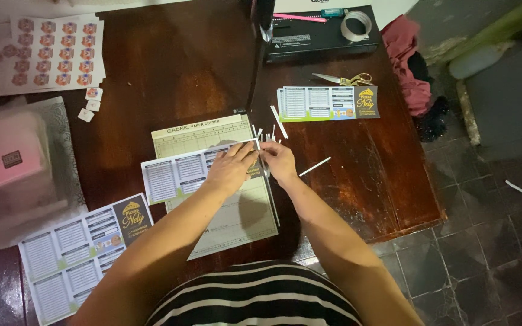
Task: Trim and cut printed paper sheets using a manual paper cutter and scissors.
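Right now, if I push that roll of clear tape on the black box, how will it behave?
The tape roll lies flat on the black box, so it would probably slide rather than roll. It looks like a hollow ring, likely light. Tipped on edge, it could roll off.

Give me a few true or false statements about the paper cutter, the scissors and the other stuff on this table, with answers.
1. Both hands rest on a printed sheet lying on the paper cutter. True.
2. The left hand holds the scissors. False: they lie untouched beyond the stack of cut flyers.
3. A tape roll sits on the black box. True.
4. The right hand is off the table. False: it is at the cutter's edge.
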